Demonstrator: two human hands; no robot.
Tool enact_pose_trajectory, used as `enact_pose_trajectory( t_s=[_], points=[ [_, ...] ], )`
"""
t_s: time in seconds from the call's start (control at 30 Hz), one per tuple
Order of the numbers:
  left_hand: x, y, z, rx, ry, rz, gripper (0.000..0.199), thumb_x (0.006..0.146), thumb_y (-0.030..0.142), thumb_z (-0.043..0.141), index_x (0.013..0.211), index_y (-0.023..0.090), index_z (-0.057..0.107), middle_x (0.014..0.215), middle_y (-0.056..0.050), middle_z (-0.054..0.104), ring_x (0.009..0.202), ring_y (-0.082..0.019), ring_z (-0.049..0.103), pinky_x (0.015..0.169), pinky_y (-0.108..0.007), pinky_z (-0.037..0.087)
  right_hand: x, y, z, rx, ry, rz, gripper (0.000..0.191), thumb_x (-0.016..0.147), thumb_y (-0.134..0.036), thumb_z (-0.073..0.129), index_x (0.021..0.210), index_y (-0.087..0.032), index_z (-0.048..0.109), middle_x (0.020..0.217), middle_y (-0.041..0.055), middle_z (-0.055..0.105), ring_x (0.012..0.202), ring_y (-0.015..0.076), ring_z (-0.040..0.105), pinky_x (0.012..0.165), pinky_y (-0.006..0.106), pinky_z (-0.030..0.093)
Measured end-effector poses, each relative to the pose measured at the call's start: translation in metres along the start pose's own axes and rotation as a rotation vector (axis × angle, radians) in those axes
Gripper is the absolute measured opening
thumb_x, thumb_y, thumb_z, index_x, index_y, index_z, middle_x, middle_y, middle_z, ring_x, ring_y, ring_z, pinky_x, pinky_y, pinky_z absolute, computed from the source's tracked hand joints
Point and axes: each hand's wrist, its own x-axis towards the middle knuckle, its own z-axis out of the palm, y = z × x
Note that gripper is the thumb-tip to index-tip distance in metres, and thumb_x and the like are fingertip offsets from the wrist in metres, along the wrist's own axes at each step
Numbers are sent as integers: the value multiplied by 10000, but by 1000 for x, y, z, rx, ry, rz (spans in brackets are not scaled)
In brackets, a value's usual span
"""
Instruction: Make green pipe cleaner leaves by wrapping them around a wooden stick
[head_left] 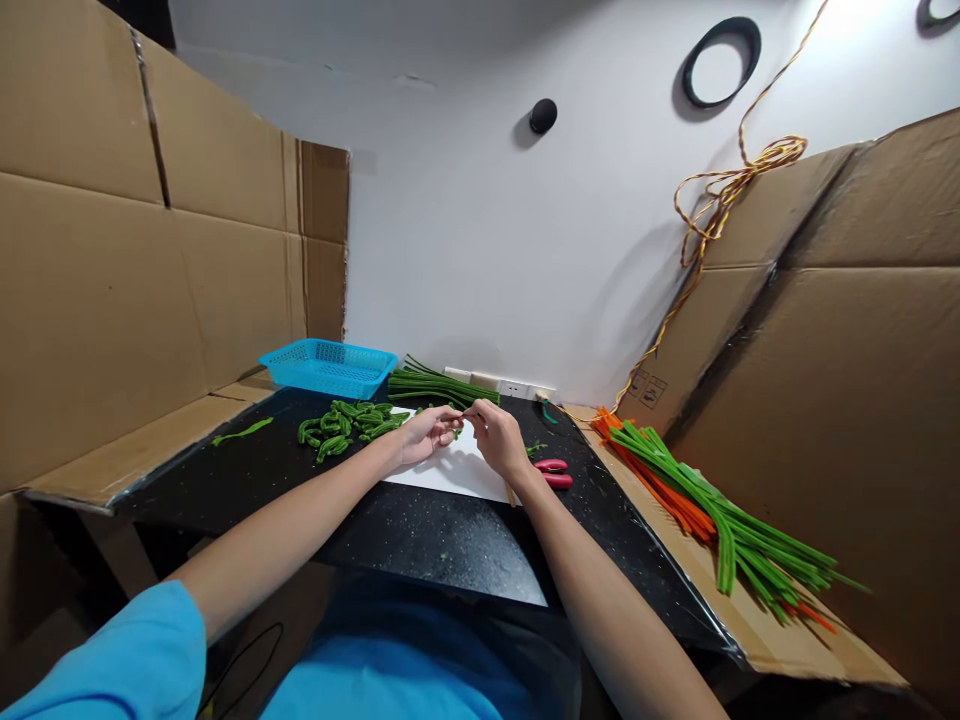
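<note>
The left hand [429, 436] and the right hand [495, 438] meet, fingertips pinched close, holding between them a small piece [461, 416] whose form I cannot tell. It is above a white sheet [461, 475]. Because the grip looks so fine, the piece could slip, I think. Near the left hand is a pile of green fuzzy pieces [373, 417], which a careless forearm might scatter. Red-handled pliers [557, 481], near the right hand, might be pushed by its wrist. Beyond the hands lie dark green stems [435, 383]. Farther right, the cardboard [840, 400] bears printed symbols [649, 388]; no brand or word is readable.
</note>
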Motion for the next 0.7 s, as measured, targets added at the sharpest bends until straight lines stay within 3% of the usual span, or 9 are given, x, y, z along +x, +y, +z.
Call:
enact_pose_trajectory(
  t_s=[0.13,0.2,0.3,0.4,0.53,0.7],
  points=[
    [3,-4,0,46,19,62,116,824,190,690,783,129,601,719,-2,571,454,-36,460,376,-162,295,2,5,4,152,38,106,122,919,-206,541,833,-214,627,791,25,691,649,152,590,625,250,421],
    [4,-7,0,117,57,144,166,843,266,726,885,134,633,807,-31,627,502,-64,552,380,-164,334,3,8,5,299,33,234,101,882,-253,602,799,-204,631,733,22,683,587,144,595,572,246,443],
    [6,-7,-1,221,109,247,284,866,378,739,1005,148,648,913,-67,675,558,-98,628,405,-182,417,5,9,4,572,-71,449,190,829,-361,686,788,-178,653,701,36,680,519,137,590,463,235,452],
    [5,-6,-2,404,103,319,325,851,424,756,958,131,664,889,-77,679,547,-111,629,394,-196,436,5,6,0,797,-166,600,267,771,-408,756,796,-155,676,735,55,688,527,127,590,431,224,473],
    [4,-5,-6,614,44,456,304,846,413,749,922,125,687,794,-55,662,551,-121,611,390,-192,445,5,1,-5,1016,-189,731,228,706,-333,806,780,-151,691,759,65,691,571,128,603,471,227,507],
    [5,-9,-8,725,26,512,301,894,446,671,928,147,686,780,-46,662,522,-118,582,359,-178,377,5,3,-8,1118,-195,806,192,666,-277,809,759,-152,696,768,64,698,569,116,588,493,216,499]
  ],
)
